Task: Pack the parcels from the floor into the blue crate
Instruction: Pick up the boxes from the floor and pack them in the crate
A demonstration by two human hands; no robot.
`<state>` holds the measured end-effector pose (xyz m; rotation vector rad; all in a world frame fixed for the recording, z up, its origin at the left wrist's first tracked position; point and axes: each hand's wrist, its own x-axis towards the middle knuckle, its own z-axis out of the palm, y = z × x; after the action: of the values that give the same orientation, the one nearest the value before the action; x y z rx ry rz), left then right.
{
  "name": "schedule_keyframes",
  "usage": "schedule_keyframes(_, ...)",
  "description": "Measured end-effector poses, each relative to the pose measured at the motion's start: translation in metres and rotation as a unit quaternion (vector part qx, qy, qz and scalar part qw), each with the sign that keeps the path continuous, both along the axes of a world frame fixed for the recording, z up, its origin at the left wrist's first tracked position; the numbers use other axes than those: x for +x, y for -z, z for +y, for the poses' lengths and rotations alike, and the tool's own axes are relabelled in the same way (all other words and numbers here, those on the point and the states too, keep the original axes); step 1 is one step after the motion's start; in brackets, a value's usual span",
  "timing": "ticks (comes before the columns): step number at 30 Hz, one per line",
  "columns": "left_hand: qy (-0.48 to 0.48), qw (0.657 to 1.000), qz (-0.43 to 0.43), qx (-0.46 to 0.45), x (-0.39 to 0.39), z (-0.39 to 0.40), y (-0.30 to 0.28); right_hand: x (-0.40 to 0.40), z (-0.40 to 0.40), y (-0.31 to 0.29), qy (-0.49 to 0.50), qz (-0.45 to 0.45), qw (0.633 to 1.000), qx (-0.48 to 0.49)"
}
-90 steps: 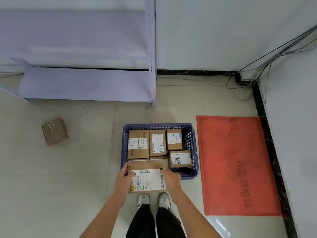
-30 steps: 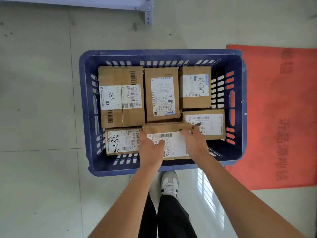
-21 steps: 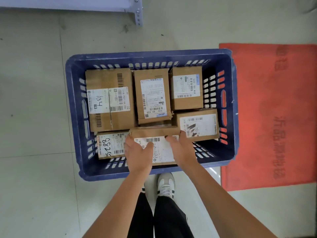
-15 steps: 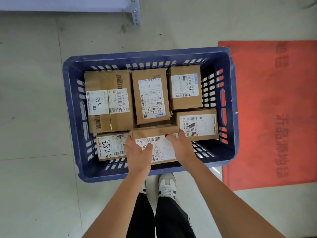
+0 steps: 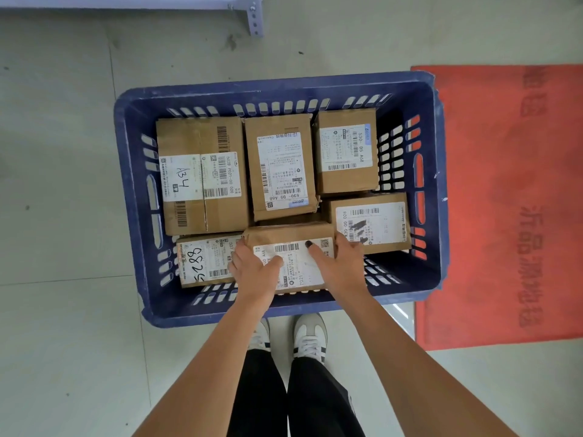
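Head view looks straight down on the blue crate [image 5: 132, 197] standing on the pale floor [image 5: 63, 310], with a red mat [image 5: 504, 216] just beside its right wall and a shelf foot [image 5: 254, 17] beyond it. Five brown parcels already lie flat inside: three along the far side and one at each near corner. The sixth parcel [image 5: 293, 244], a flat cardboard carton with a white shipping label, sits in the near middle, between the one marked 5289 [image 5: 205, 263] and the one at the near right [image 5: 372, 222].

Both hands grasp it by its short ends. The left hand [image 5: 252, 269] wraps the left edge with its thumb laid across the label; the right hand [image 5: 340, 263] wraps the right edge, thumb also on top.

From where I stand, the carton looks stiff and fairly light, dry cardboard that should not slip. Its ends are the sensible place to hold, though the gaps either side are tight, so the fingers may get pinched against the neighbours as it settles. I cannot tell whether it rests on the bottom yet.
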<state>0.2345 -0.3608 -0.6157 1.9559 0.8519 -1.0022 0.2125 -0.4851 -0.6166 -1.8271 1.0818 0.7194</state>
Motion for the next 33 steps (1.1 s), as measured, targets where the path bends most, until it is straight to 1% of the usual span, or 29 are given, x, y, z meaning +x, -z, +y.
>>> schedule_keyframes(2, 0.034, 0.999, 0.004, 0.024, 0.000, -0.002, -0.001, 0.001, -0.004, 0.001, -0.028, 0.021, 0.998, -0.053)
schedule_keyframes(5, 0.027, 0.998, -0.033, 0.051, -0.004, 0.001, -0.002, 0.002, -0.004, -0.001, -0.060, 0.013, 0.995, -0.080)
schedule_keyframes(7, 0.016, 0.995, -0.079, 0.056, -0.007, 0.003, -0.009, 0.002, -0.002, -0.003, -0.054, 0.004, 0.994, -0.093)
schedule_keyframes(9, 0.016, 0.994, -0.101, 0.041, -0.008, 0.004, -0.014, 0.002, 0.000, -0.004, -0.022, -0.010, 0.994, -0.107)
schedule_keyframes(11, 0.014, 0.995, -0.096, 0.025, -0.009, 0.003, -0.016, 0.002, 0.004, -0.006, -0.004, -0.019, 0.993, -0.116)
schedule_keyframes(13, 0.010, 0.996, -0.085, 0.021, -0.008, 0.002, -0.014, 0.002, 0.007, -0.007, -0.010, -0.019, 0.992, -0.123)
schedule_keyframes(15, 0.010, 0.997, -0.079, 0.024, -0.007, 0.001, -0.012, 0.002, 0.008, -0.007, -0.037, -0.015, 0.992, -0.116)
schedule_keyframes(19, 0.027, 0.997, -0.073, 0.027, -0.010, -0.005, -0.006, 0.004, 0.009, -0.002, -0.086, 0.021, 0.994, -0.070)
schedule_keyframes(21, 0.030, 0.997, -0.067, 0.023, -0.010, -0.006, -0.002, 0.004, 0.012, 0.002, -0.111, 0.028, 0.991, -0.076)
schedule_keyframes(23, 0.033, 0.997, -0.063, 0.018, -0.011, -0.007, 0.001, 0.002, 0.017, 0.003, -0.120, 0.034, 0.987, -0.104)
schedule_keyframes(26, 0.014, 0.998, -0.057, 0.001, -0.015, -0.009, 0.003, -0.006, 0.024, 0.005, -0.115, 0.036, 0.983, -0.136)
schedule_keyframes(30, 0.005, 0.998, -0.066, -0.005, -0.019, -0.009, 0.003, -0.009, 0.026, 0.004, -0.082, 0.026, 0.989, -0.120)
schedule_keyframes(33, -0.016, 0.998, -0.057, -0.014, -0.016, -0.005, 0.000, -0.007, 0.021, -0.007, -0.068, 0.027, 0.993, -0.092)
